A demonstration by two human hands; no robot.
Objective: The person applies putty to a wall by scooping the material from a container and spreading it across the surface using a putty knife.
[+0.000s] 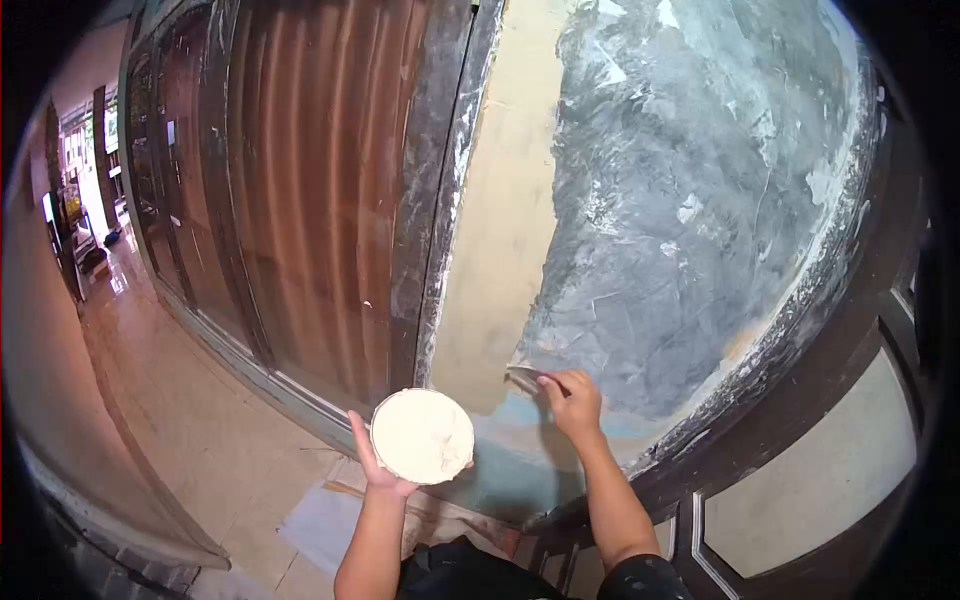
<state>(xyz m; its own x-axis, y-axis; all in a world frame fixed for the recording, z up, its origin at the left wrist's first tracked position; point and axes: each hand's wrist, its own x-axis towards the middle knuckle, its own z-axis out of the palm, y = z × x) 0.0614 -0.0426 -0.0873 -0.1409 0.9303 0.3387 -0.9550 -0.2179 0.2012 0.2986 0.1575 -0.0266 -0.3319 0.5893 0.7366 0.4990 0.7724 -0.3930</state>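
Note:
My left hand (372, 462) grips a round tub of cream paint (422, 436) from its side and underneath, the thumb up along its left rim. The paint looks thick, with some lumps on the right; most of the tub's wall is hidden. In my right hand (574, 402) is a small paintbrush (524, 376), its handle pinched between thumb and fingers. Its pale tip is at the wall, by the lower right edge of a cream painted strip (505, 200). Right of the strip the wall (660, 260) is patchy grey.
Left of the strip stands a dark wooden frame (425, 200) with a glazed panel (320, 200) backed by brown curtain. A dark panelled door (820, 470) borders the right side. Tiled floor (210, 420) runs to a bright doorway at far left. A pale sheet (325, 525) lies below.

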